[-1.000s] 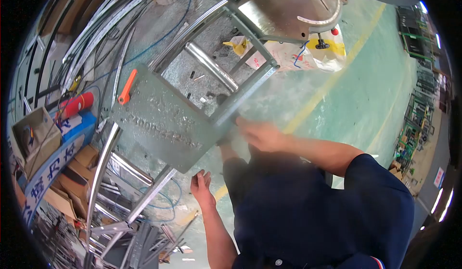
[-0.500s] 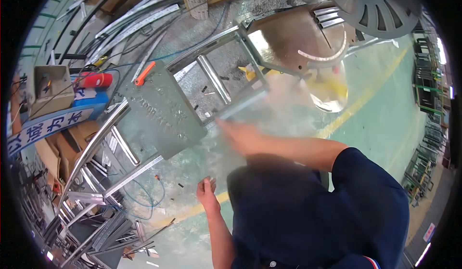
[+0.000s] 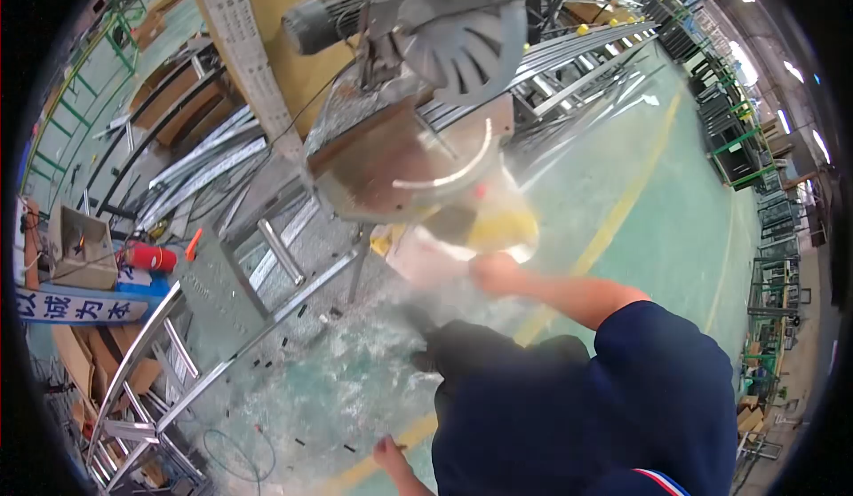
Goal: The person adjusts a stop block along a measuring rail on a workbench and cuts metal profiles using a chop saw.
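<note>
My right hand (image 3: pixel 496 274) is blurred, over the lower edge of a white and yellow sack (image 3: pixel 508 232), below the saw's metal table (image 3: pixel 364 172); its fingers are smeared. Low in the view, my left hand (image 3: pixel 388 452) hangs over the floor, touching nothing, with its fingers loosely bent and apart. Above the table is a slotted round blade guard (image 3: pixel 466 52) with a motor (image 3: pixel 320 25). A metal frame stand (image 3: pixel 306 296) runs down-left from the table and carries a grey-green plate (image 3: pixel 218 296) with an orange lever (image 3: pixel 193 245).
Left are a cardboard box (image 3: pixel 82 247), a red cylinder (image 3: pixel 151 257) and a blue sign with white lettering (image 3: pixel 84 307). Metal profiles (image 3: pixel 569 61) lie behind the saw. Loose bars and a thin hose (image 3: pixel 240 469) are at the lower left. Racks (image 3: pixel 737 141) stand far right.
The view has swung toward the saw, which now shows more fully. My right hand has moved from beside the frame stand to the sack. My left hand sits lower in view.
</note>
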